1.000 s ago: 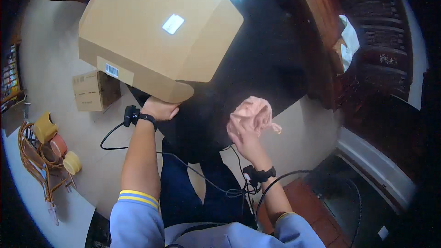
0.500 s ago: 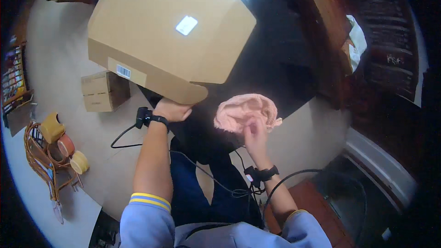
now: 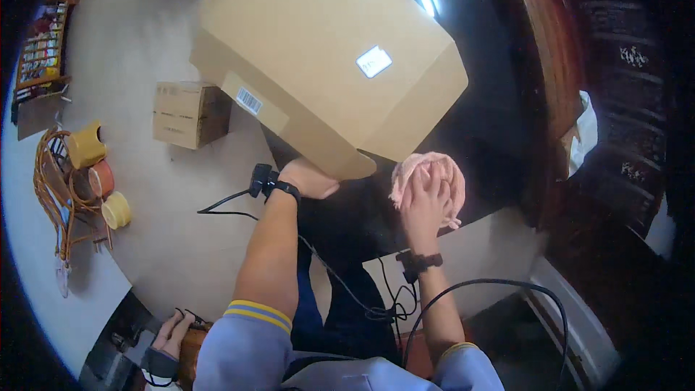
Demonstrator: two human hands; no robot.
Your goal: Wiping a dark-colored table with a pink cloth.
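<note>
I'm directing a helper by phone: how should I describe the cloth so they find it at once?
Find the biggest cardboard box, top middle, over the dark table. Just below its right part in the picture, the right hand lies on the cloth. It is crumpled and pink, unlike the stiff brown box and the dark table.

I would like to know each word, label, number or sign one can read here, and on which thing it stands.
No text is clear enough to quote.
Big box: white label, its marks too small to read.
Big box: barcode, any characters too small.
Small box: dark print, too blurred to read.
</note>
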